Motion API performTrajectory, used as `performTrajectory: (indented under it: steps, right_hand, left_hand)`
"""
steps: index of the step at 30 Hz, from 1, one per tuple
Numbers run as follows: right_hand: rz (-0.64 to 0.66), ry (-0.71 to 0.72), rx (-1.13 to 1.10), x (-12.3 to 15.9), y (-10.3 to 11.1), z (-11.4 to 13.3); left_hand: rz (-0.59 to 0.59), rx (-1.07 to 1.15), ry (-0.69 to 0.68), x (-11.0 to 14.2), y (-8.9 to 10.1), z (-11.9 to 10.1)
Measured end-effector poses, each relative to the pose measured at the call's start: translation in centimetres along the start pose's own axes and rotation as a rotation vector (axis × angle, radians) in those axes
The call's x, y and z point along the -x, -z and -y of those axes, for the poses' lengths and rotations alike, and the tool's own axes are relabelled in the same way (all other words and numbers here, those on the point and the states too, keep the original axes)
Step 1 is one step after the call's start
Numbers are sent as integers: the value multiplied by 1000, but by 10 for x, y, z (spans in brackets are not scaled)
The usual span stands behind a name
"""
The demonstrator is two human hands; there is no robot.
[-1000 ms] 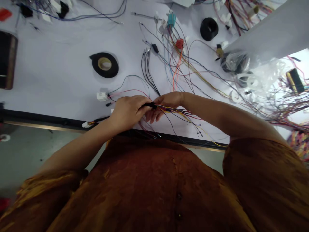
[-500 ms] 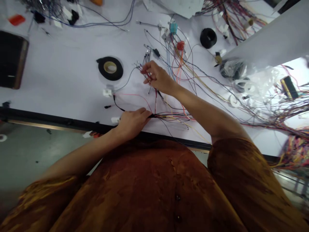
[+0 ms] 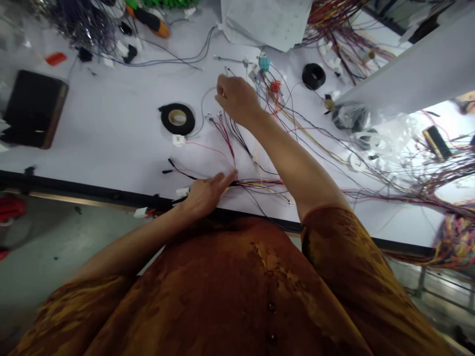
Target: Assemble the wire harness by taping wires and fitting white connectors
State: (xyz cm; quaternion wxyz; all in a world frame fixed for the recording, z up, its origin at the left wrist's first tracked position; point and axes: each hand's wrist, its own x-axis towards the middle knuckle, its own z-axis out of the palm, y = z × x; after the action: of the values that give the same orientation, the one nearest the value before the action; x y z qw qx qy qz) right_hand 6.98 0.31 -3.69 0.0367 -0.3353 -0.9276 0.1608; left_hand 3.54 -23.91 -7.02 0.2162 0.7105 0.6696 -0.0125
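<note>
My left hand lies at the table's front edge, closed over a wire bundle that fans out to its right. From beside it, red wires and black wires with metal terminals spread up the table. Further back, my right hand is pinched on a thin grey-blue wire; its fingertips are partly hidden. That wire curves down to a white connector near a black tape roll. Turquoise and red connectors sit beyond my right hand.
A dark case lies at the left. An orange-handled tool and papers are at the back. Another black roll, plastic bags and a white post stand to the right, with tangled wires.
My right hand has moved up and away from the red and black wires, drawing the thin wire's end along. My left hand stays on the bundle. The view has shifted slightly.
</note>
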Motion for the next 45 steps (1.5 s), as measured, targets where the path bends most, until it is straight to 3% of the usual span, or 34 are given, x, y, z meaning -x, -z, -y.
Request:
performTrajectory:
  steps: [4, 7, 9, 11, 13, 15, 18, 20, 25, 30, 32, 36, 38, 41, 45]
  right_hand:
    - [344, 90, -98, 30, -6, 37]
    - [527, 98, -386, 43, -23, 64]
    - [482, 120, -592, 43, -31, 72]
    - [365, 141, -647, 45, -31, 68]
    - [232, 97, -527, 56, -26, 54]
    - [156, -38, -343, 76, -20, 36]
    - [206, -248, -186, 108, -19, 16]
    - [234, -280, -173, 117, -26, 12]
    - [70, -205, -74, 82, -43, 7]
    - [-167, -311, 35, 44, -36, -13]
    - [-176, -223, 15, 43, -36, -9]
    - [106, 216, -25, 47, -49, 30]
    - [215, 348, 9, 43, -56, 53]
    - [302, 414, 101, 32, -60, 77]
    - [321, 380, 154, 25, -57, 94]
  left_hand:
    - [6, -16, -30, -1, 0, 0]
    - [-12, -38, -28, -2, 1, 2]
    - [-36, -49, -35, -3, 0, 4]
    - [-61, -56, -52, -3, -1, 6]
    - [-71, -60, -62, -3, -3, 9]
    - [-68, -58, -69, -4, -4, 12]
    - [-57, -66, -82, -5, -4, 15]
    - [-43, -73, -90, -6, -3, 16]
    - [-27, -103, -78, -7, 0, 15]
    - [-9, -98, -30, -7, -3, 15]
    - [-13, -79, -39, -7, -6, 17]
    - [-45, -63, -78, -7, -10, 22]
    - [-48, -69, -75, -8, -11, 23]
    - [-40, -65, -63, -7, -12, 21]
    - [-63, -21, -72, -6, -12, 20]
